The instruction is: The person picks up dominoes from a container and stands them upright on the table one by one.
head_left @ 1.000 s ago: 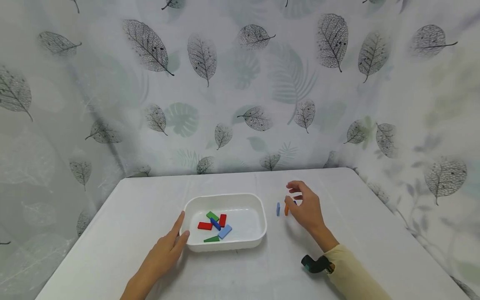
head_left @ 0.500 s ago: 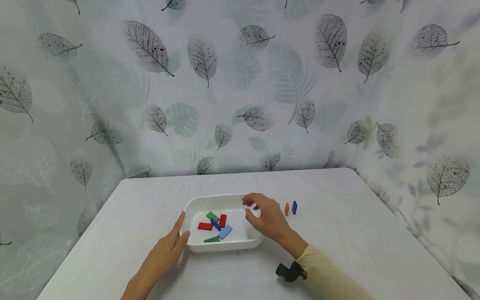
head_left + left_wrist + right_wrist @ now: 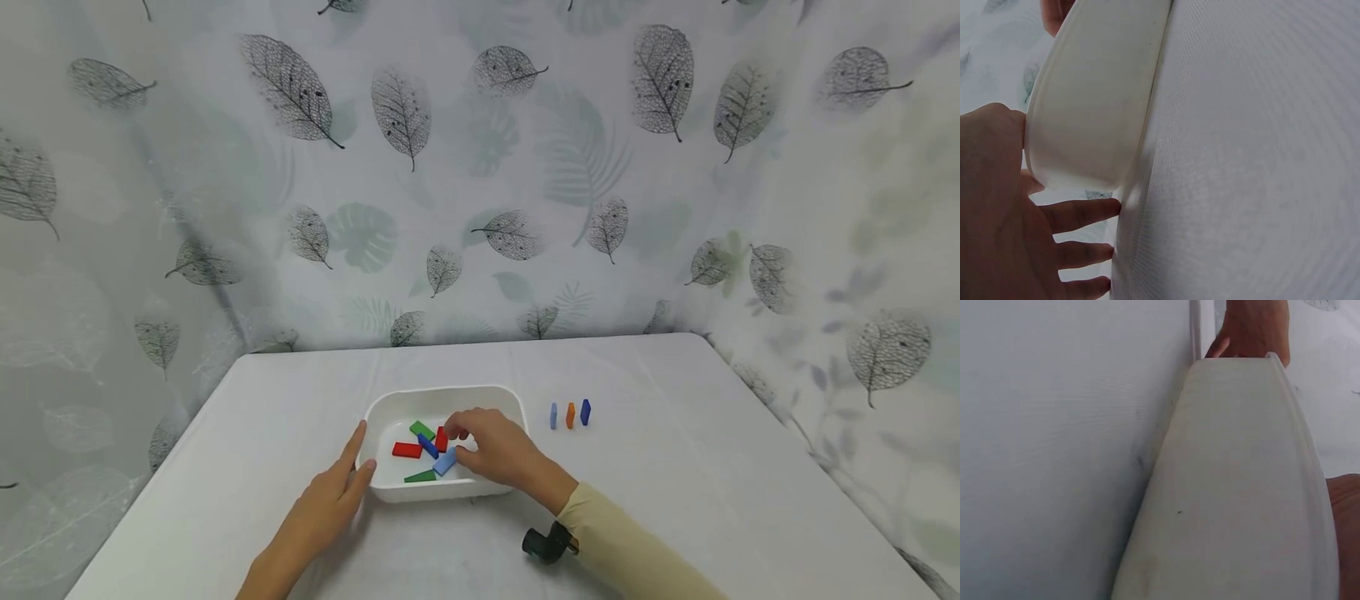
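A white plastic tray (image 3: 405, 492) holds several flat blocks: a red block (image 3: 407, 450), a second red block (image 3: 441, 440), a green block (image 3: 422, 429), a green wedge (image 3: 420, 477), a dark blue block (image 3: 427, 446) and a light blue block (image 3: 444, 462). My left hand (image 3: 322, 500) rests against the tray's left end, fingers extended; in the left wrist view its spread fingers (image 3: 1082, 215) reach past the tray's outer wall (image 3: 1094, 94). Over the tray's right half, my right hand (image 3: 498, 450) has thumb and fingers bent and apart, close to the light blue block.
Right of the tray, a light blue block (image 3: 553, 416), an orange block (image 3: 571, 415) and a dark blue block (image 3: 586, 412) stand upright in a row. The white table (image 3: 675, 467) ends at a leaf-patterned curtain (image 3: 465, 167) behind and beside it.
My right hand has moved left from the standing blocks, over the tray's right rim and down among the blocks inside. The standing row is uncovered. My left hand has stayed at the tray's left end.
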The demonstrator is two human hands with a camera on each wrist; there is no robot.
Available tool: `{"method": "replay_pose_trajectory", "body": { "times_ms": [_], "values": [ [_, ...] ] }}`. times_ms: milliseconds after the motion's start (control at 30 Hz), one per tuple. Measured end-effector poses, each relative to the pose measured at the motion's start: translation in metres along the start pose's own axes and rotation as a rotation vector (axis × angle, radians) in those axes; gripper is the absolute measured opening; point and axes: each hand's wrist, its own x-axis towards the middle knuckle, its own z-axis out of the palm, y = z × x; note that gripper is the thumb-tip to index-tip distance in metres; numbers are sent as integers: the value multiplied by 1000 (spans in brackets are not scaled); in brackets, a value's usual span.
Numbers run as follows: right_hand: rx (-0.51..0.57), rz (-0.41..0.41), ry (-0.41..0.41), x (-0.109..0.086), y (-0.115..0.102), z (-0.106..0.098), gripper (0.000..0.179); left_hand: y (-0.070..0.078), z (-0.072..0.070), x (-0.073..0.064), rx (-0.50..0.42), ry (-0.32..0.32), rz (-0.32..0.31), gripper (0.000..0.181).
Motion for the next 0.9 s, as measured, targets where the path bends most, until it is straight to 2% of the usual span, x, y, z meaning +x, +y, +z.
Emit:
{"method": "replay_pose_trajectory", "body": {
  "times_ms": [100, 200, 500, 900],
  "values": [
    [-6, 16, -106, 6, -3, 0, 20, 0, -2, 0, -4, -2, -2, 70],
    [-25, 27, -163, 11, -6, 2, 18, -1, -1, -1, -10, -5, -1, 70],
    [11, 40, -212, 19, -15, 5, 19, -3, -2, -1, -17, 7, 21, 70],
    [63, 98, -268, 23, -12, 5, 24, -5, 0, 0, -9, 7, 15, 71]
  ]
}}
